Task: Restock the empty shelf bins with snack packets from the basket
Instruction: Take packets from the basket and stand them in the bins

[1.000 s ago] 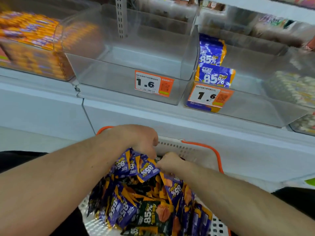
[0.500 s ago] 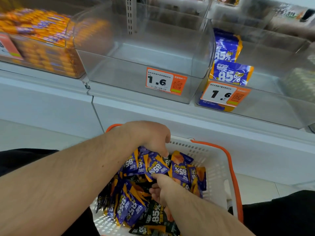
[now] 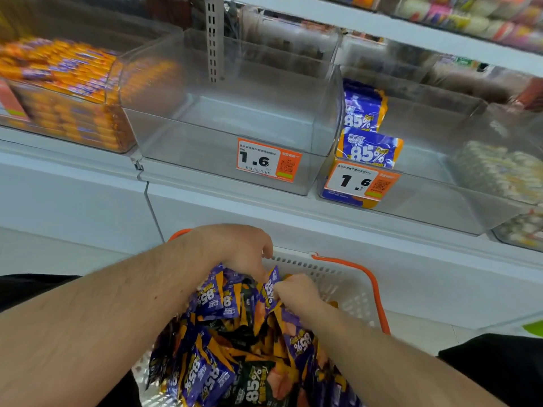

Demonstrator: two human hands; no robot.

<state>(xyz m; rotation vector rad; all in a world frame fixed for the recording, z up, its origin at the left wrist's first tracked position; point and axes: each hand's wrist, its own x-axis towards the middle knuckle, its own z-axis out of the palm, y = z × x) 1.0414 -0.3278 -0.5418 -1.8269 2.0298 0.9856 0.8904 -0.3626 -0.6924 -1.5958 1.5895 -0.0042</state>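
Purple packet [image 3: 271, 290] in right hand [image 3: 296, 293]

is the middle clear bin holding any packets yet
No, the middle bin shows only its bare floor and a price tag.

Both bare forearms reach forward and down into the basket [image 3: 346, 277], converging over its far end. The left hand [image 3: 235, 248], knuckles up, curls its fingers around a bunch of snack packets [image 3: 217, 295]; the right hand [image 3: 296, 292] pinches one beside it.
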